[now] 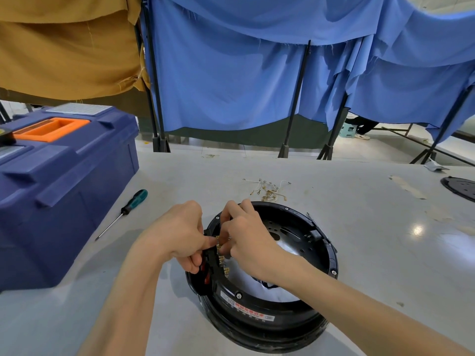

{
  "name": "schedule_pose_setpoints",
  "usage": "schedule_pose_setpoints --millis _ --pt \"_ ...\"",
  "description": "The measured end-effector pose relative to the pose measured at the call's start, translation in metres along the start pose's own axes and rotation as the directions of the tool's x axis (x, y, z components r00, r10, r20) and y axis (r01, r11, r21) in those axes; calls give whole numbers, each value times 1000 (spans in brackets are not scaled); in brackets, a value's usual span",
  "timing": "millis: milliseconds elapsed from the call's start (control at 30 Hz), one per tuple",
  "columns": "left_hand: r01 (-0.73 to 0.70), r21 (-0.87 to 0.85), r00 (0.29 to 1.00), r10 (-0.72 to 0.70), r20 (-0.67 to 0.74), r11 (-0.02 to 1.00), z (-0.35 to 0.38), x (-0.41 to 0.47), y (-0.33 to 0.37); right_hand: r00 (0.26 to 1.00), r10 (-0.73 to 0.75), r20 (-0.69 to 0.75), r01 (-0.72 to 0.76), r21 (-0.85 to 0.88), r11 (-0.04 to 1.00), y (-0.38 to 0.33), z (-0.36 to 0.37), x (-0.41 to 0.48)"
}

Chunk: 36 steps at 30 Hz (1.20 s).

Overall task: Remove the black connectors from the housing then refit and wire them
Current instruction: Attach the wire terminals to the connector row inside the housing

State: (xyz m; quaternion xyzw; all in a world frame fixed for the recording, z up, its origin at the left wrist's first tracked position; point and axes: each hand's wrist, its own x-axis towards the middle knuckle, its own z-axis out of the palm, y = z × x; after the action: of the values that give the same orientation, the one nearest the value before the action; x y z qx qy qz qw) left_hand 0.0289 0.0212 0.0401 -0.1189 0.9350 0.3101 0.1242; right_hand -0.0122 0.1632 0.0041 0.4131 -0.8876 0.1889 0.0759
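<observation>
A round black housing lies on the grey table in front of me. At its left rim sits a black connector block with brass terminals and red parts below it. My left hand grips the outer side of that block, its fingers curled round the rim. From inside the ring, my right hand pinches at the brass terminals on the block's upper end; its fingertips hide what is between them. A heap of loose pale wires with brass ends lies on the table just beyond the housing.
A green-handled screwdriver lies left of the housing. A big blue toolbox with an orange handle fills the left side. A black round plate sits at the table's right edge. Blue and tan cloths hang on stands behind the table.
</observation>
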Motion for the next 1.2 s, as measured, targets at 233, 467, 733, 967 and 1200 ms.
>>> schedule_pose_setpoints --millis 233,467,733,967,1200 --pt "-11 18 1000 12 -19 1000 3 3 1 1000 -18 -9 19 15 1000 0 0 -2" --pt "6 -73 1000 -6 8 997 -1 3 -6 999 49 -13 -46 154 987 10 -13 -4" --pt "-37 7 920 37 -390 999 5 18 -8 915 371 -156 -368 48 929 79 -45 -14" --pt "-184 -116 917 129 -377 976 34 37 -6 885 462 -57 -459 58 886 95 -38 -21" --pt "-167 -53 880 124 -459 985 34 44 -16 881 465 -93 -454 118 883 92 -38 -12"
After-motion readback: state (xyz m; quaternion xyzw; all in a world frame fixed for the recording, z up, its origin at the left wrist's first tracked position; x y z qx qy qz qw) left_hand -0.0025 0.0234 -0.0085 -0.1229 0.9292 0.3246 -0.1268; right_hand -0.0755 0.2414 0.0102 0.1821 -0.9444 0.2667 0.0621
